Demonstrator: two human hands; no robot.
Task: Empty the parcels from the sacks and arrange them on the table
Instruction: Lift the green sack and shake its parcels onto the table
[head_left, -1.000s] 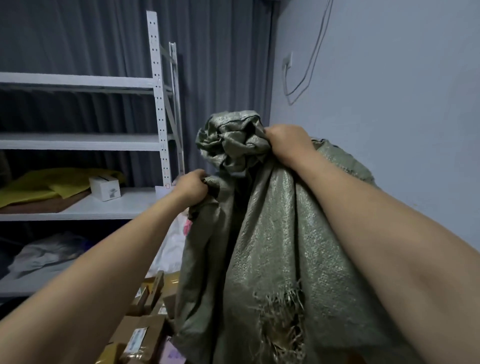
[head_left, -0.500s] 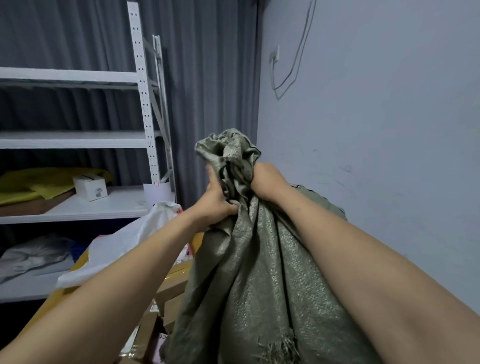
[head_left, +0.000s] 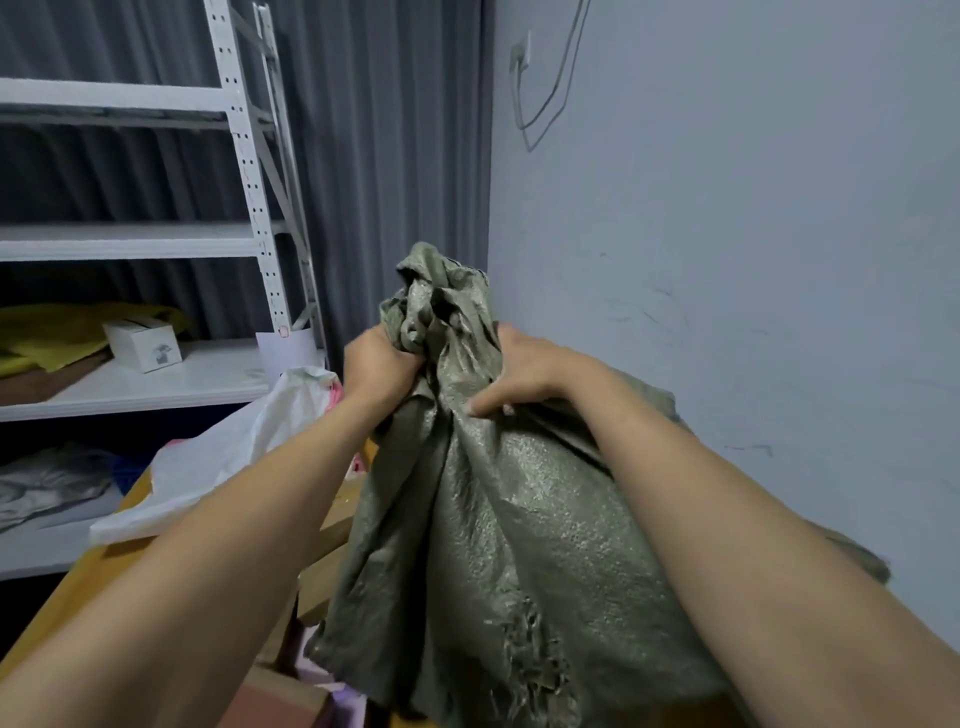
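Sack (head_left: 498, 519) lowered; left hand (head_left: 382, 364) shifted beside right hand (head_left: 519, 379) at bunched top.

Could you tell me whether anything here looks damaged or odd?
Yes: the grey-green woven plastic sack has a frayed hole low on its front, with loose threads sticking out.
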